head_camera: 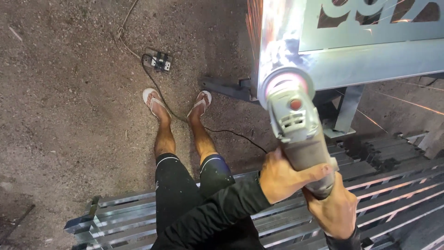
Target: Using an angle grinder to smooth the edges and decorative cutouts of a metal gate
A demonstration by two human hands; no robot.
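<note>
One angle grinder [296,125], grey body with a red button, its disc pressed against the corner of one metal gate frame [365,62] at upper right; sparks fly up and to the right.

Two hands on the grinder. Left hand [284,178]: fingers closed round the grinder's body, thumb laid across it. Right hand [335,210]: fingers wrapped shut about the rear end of the grinder, just beneath the left.

One cut-out metal panel [370,21] set inside the frame, far right.

One stack of square steel tubes [393,194] lying near, across the bottom from left to right, under the arms.

Two feet in flip-flops [155,102] on the dirt ground [60,92].

One power cord [180,115] running between the feet to one socket block [158,60] farther off.
</note>
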